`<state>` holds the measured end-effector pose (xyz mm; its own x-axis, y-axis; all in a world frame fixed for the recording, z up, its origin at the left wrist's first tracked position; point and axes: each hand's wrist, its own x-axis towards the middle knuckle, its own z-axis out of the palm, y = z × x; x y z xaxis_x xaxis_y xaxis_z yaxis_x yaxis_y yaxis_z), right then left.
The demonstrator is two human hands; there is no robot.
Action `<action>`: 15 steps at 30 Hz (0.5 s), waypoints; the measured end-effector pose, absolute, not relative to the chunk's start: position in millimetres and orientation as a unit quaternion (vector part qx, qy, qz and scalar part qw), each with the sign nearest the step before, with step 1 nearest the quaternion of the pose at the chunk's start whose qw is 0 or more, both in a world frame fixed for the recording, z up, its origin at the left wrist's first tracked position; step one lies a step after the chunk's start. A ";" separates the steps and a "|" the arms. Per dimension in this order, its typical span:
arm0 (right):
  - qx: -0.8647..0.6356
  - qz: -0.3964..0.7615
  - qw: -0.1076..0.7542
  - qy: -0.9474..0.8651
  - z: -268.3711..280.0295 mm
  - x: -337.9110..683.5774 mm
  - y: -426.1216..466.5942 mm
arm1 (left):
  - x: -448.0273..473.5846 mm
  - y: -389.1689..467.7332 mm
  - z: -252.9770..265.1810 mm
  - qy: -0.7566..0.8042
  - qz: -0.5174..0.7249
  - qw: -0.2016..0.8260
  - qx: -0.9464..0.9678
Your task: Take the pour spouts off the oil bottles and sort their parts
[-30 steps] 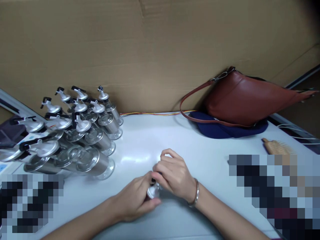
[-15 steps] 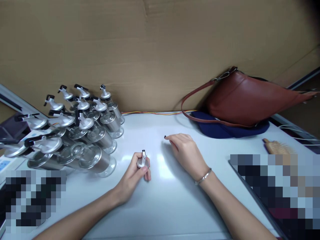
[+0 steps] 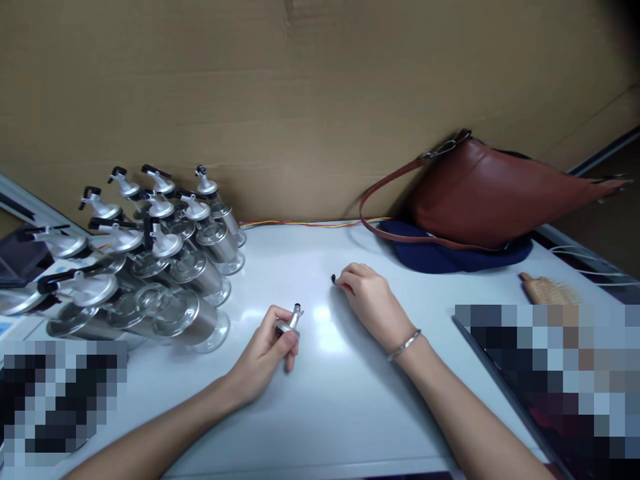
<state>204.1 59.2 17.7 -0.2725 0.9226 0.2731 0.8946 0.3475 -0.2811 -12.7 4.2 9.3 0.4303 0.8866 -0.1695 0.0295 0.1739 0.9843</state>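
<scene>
My left hand (image 3: pixel 267 347) is closed around a silver pour-spout lid (image 3: pixel 294 319), thumb on its round base and the narrow spout with its dark tip pointing up. Over the table to the right, my right hand (image 3: pixel 367 297) pinches a small black piece (image 3: pixel 333 278) between thumb and fingertips; a silver bracelet circles that wrist. Left of my hands stand several glass bottles (image 3: pixel 193 313) with metal sleeves. Many carry silver spout lids (image 3: pixel 167 243) with black levers, like the one in my left hand except that no lever shows on mine.
A brown leather bag (image 3: pixel 465 193) rests on a dark blue cap (image 3: pixel 455 260) at the back right. Nearer lies a wooden brush (image 3: pixel 543 288), beside a blurred-out area. Thin wires (image 3: pixel 310 225) run along the cardboard wall (image 3: pixel 300 120) behind the white table (image 3: pixel 300 427).
The spout lid in my left hand has tilted to the right. My right hand's fingers have drawn in around the black piece, which now shows more clearly. The view has shifted slightly.
</scene>
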 end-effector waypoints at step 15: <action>-0.543 0.074 0.065 -0.834 28.5 196.6 54.5 | -11.2 5.7 8.9 0.413 0.360 0.650 0.527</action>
<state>196.6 54.5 28.5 -0.4012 0.9155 0.0285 0.8962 0.3988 -0.1942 -11.2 5.7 8.9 0.3990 0.9034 -0.1569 -0.0332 0.1852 0.9821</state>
